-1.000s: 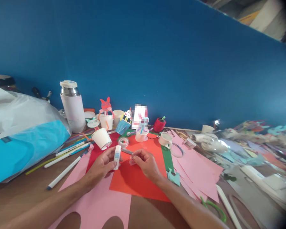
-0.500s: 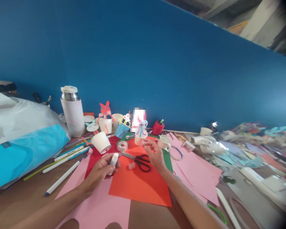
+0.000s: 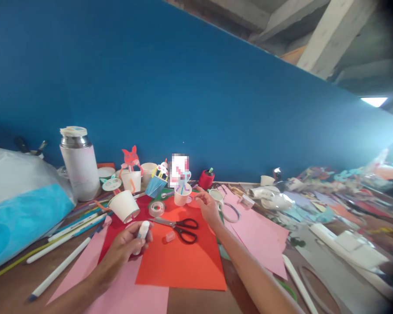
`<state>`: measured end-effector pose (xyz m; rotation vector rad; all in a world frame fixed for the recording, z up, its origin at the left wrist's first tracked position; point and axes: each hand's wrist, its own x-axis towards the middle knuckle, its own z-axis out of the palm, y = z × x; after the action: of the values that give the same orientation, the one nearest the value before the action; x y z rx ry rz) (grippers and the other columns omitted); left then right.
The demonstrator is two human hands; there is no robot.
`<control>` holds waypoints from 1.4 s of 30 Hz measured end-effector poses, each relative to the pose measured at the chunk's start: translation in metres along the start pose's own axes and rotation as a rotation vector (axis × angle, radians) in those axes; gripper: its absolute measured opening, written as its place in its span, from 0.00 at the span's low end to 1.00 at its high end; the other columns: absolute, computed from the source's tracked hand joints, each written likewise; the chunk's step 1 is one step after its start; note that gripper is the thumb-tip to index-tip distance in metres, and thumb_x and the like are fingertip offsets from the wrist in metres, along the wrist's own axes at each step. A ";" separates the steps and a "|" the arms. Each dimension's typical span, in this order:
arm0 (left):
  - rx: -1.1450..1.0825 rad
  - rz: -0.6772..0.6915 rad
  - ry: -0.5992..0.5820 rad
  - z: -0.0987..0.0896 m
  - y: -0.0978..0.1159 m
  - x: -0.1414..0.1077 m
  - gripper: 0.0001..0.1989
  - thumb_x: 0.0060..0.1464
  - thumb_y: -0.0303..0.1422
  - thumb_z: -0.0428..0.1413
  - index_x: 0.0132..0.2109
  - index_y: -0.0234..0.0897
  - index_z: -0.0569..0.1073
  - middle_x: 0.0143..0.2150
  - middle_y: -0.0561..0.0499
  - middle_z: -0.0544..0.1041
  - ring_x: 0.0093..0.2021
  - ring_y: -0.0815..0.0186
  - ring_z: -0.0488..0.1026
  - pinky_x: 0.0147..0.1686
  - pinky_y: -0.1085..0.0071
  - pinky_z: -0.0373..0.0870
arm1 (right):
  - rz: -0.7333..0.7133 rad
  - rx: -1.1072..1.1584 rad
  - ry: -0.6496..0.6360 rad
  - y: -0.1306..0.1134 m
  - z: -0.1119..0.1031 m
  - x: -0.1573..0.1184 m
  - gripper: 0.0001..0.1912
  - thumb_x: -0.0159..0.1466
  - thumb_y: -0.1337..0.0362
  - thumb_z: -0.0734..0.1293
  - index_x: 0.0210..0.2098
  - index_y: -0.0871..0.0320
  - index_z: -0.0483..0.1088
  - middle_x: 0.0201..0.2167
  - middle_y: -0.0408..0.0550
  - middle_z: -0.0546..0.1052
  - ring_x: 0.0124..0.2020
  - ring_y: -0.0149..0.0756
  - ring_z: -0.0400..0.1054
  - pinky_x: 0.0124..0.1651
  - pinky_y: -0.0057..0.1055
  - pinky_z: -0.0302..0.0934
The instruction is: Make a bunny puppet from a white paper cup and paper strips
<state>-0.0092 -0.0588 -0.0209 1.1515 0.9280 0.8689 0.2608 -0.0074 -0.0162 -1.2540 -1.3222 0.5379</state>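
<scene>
Head view, item one: glue stick [image 3: 143, 231], one, in the left hand [image 3: 128, 241], above the left edge of the orange-red sheet [image 3: 183, 266]. Fingers and thumb of that hand close around the barrel; white end points up, with a slight lean to the right.

Handling, as judged: light, stiff-walled, smooth enough to turn in a loose grip. Best hold: mid-barrel, clear of the upper end, which would be soft and easily smeared if it is bare glue; whether it is bare cannot be told.

Appearance: slim, white, rounded at the top; faint blue print on the barrel, mostly behind the fingers, not legible.

Item two: right hand [image 3: 208, 209], reaching forward beside the small decorated cup [image 3: 180, 199] and the white mug [image 3: 217, 196]. Fingertips drawn close together; cannot tell whether anything small sits between them.

Nearby, on the orange-red sheet: translucent pinkish cap-like piece [image 3: 170, 236], lying on its side; scissors [image 3: 173, 224], black-handled, blades toward the tape roll [image 3: 156, 213].
</scene>
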 end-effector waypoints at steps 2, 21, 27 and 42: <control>0.004 -0.007 -0.007 -0.001 -0.001 0.000 0.19 0.47 0.29 0.50 0.49 0.43 0.66 0.36 0.53 0.71 0.27 0.71 0.63 0.28 0.74 0.59 | 0.015 0.021 0.020 0.000 0.001 0.001 0.06 0.54 0.63 0.62 0.29 0.59 0.68 0.52 0.53 0.66 0.37 0.36 0.67 0.42 0.34 0.57; -0.016 -0.027 -0.002 0.000 0.003 0.000 0.20 0.47 0.30 0.51 0.50 0.43 0.65 0.37 0.52 0.72 0.28 0.71 0.65 0.29 0.73 0.61 | -0.006 0.081 0.012 -0.002 0.003 -0.002 0.07 0.53 0.62 0.63 0.29 0.59 0.69 0.50 0.52 0.68 0.33 0.34 0.66 0.36 0.31 0.58; -0.016 -0.009 -0.011 0.000 0.002 -0.001 0.19 0.47 0.29 0.51 0.49 0.43 0.66 0.37 0.53 0.72 0.28 0.71 0.64 0.29 0.74 0.60 | -0.009 0.096 -0.004 0.000 0.004 -0.002 0.06 0.54 0.63 0.62 0.29 0.59 0.68 0.52 0.52 0.66 0.34 0.34 0.66 0.39 0.33 0.58; -0.051 0.021 0.050 0.013 0.016 -0.006 0.16 0.42 0.29 0.53 0.43 0.38 0.69 0.28 0.54 0.69 0.22 0.74 0.59 0.21 0.76 0.53 | -0.054 0.111 0.045 -0.013 0.014 -0.015 0.06 0.55 0.64 0.62 0.31 0.58 0.68 0.34 0.48 0.72 0.35 0.33 0.65 0.39 0.30 0.59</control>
<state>-0.0009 -0.0654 -0.0025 1.1021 0.9306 0.9372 0.2401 -0.0194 -0.0140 -1.1303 -1.2674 0.5350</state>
